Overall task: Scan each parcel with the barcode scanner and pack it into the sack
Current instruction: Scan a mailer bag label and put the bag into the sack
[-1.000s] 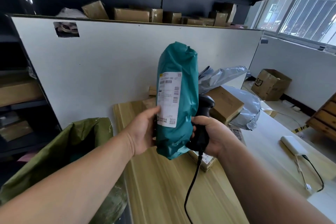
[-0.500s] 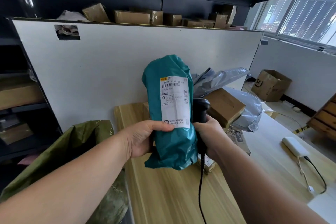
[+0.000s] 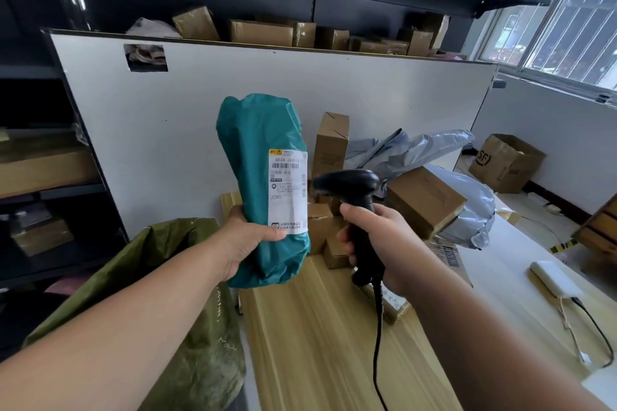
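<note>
In the head view, a teal crinkled plastic mailer parcel (image 3: 263,177) is held upright in the air above the far left corner of the pale wood-grain desk (image 3: 317,344). Its lower end is clasped by the left grip (image 3: 248,242), with the thumb laid on the bottom of the white printed label (image 3: 287,192). A black moulded plastic barcode scanner (image 3: 354,190) is held by its handle in the right grip (image 3: 377,243), with the fingers wrapped round it. The scanner's head is turned toward the label, with a small gap between them. A black cable (image 3: 377,344) hangs from the handle down over the desk.

An olive-green woven sack (image 3: 187,327), open-mouthed and slack, stands against the desk's left edge, under the left forearm. Bare desk surface is seen along the near half. The far edge is crowded with small brown cardboard boxes (image 3: 320,227), a tall upright carton (image 3: 332,140), a tilted taped box (image 3: 424,200) and glossy grey poly bags (image 3: 410,150). A white oblong power bank (image 3: 556,279) lies near the right edge.

Compared with half a second earlier, the parcel has been shifted left, toward the sack. The scanner, then tucked against the parcel's right side, has been drawn clear of it and is now seen whole.
</note>
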{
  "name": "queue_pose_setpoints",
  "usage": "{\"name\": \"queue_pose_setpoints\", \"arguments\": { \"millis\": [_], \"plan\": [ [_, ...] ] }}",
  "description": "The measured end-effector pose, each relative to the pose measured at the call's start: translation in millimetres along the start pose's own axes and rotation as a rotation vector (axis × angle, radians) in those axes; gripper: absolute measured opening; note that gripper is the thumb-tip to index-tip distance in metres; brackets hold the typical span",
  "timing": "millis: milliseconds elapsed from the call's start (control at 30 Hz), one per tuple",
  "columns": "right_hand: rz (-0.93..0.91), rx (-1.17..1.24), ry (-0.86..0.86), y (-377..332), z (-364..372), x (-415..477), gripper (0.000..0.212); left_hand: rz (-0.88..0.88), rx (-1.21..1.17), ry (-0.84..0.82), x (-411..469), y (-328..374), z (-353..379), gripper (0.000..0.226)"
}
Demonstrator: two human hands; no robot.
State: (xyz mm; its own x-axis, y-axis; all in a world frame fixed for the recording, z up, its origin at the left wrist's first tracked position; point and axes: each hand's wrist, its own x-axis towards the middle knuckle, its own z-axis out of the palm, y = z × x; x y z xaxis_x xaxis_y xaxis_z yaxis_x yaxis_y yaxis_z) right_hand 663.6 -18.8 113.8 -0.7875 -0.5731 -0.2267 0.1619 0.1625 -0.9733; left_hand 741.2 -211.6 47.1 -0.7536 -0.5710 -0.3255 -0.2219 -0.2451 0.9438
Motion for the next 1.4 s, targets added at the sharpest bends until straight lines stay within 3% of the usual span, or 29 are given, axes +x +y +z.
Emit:
{"name": "queue_pose_setpoints", "arguments": {
  "millis": [300,500,767,933,1067,1233,1400],
  "plan": [
    [0.045,0.036,-0.114,-19.0,52.2,-2.2,0.03,0.013,0.092,0.119,8.4,-15.1,-49.2,0.075],
    [0.051,-0.02,-0.131,-16.9,89.5,7.5,0.032,0.01,0.099,0.149,9.9,-21.8,-87.5,0.059],
    [0.126,-0.05,-0.133,3.1,142.2,30.0,0.034,-0.042,0.147,0.265,17.6,-37.7,-155.7,0.058],
    [0.193,-0.08,-0.14,31.1,175.4,42.7,0.031,-0.064,0.311,0.387,23.4,-63.7,-205.6,0.053],
    [0.276,-0.11,-0.14,57.2,200.7,55.4,0.033,-0.282,0.558,0.368,32.3,-95.5,-242.4,0.068],
    [0.349,-0.135,-0.139,88.0,221.6,71.5,0.029,-0.571,0.799,0.128,47.8,-136.0,-261.2,0.066],
    [0.394,-0.179,-0.109,109.9,227.5,85.8,0.031,-0.607,0.819,0.12,78.2,-165.3,-264.1,0.066]
  ]
}}
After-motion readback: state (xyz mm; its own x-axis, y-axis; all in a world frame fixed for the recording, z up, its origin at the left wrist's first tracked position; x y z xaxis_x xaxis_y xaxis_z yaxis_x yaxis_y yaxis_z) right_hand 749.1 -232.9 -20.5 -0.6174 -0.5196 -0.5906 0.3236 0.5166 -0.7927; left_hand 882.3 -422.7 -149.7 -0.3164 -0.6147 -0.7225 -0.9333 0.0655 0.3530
